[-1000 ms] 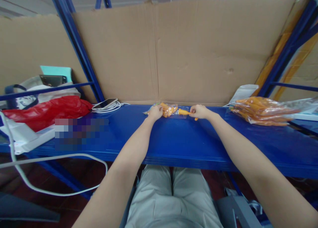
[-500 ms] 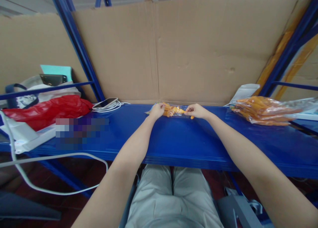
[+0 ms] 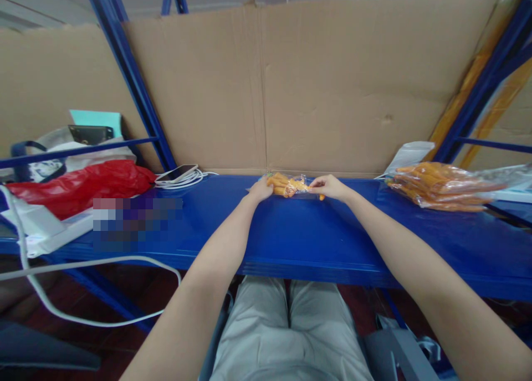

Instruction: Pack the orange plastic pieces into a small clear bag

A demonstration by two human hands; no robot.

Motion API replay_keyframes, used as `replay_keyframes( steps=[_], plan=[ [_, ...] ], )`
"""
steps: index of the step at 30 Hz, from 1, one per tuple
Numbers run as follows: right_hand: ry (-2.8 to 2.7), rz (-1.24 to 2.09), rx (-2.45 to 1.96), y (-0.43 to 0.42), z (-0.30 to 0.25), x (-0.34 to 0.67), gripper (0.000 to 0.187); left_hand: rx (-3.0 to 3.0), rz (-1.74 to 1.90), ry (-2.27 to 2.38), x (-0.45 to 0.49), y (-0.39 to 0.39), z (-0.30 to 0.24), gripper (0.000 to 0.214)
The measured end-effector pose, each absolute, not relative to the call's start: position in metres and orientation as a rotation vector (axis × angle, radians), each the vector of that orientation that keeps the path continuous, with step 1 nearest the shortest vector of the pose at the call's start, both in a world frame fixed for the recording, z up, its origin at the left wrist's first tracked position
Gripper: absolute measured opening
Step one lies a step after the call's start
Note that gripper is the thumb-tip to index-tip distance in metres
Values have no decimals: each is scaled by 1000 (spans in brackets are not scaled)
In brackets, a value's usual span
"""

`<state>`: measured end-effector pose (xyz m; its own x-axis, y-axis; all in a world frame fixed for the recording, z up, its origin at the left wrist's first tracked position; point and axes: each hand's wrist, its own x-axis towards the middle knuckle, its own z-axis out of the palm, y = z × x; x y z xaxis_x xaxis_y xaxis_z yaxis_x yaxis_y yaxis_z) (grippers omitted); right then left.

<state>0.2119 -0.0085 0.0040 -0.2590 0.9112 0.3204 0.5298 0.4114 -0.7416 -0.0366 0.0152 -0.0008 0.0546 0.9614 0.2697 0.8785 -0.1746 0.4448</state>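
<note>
A clear plastic bag of orange, stick-shaped pieces lies on the blue shelf, close to the cardboard at the back. My left hand is closed on the bag's left end, its fingers curled against the plastic. At the opposite end my right hand pinches the bag with thumb and fingers. A small orange tip shows just below my right hand; whether it is inside the bag I cannot tell.
To the right lies a larger clear bag of orange pieces, near a white packet. On the left are a phone, a coiled white cable and a red plastic bag. Blue posts flank the cardboard wall.
My left hand has shifted slightly down and left along the bag, so more of the orange pieces show. My right hand has stayed nearly in place.
</note>
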Motion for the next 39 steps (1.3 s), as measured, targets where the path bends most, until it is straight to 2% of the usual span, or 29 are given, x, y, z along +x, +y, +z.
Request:
replay_keyframes(
  steps=[14, 29, 39],
  plan=[
    [-1812, 963, -1318, -11, 2, 223, 21, 2136, 770, 1809, -35, 19, -1, 40],
    [-1842, 815, -1277, -13, 0, 211, 7, 2163, 826, 1711, -33, 13, 3, 34],
    [-1817, 700, -1217, -9, 5, 200, 10, 2144, 853, 1696, -34, 19, 0, 33]
  ],
)
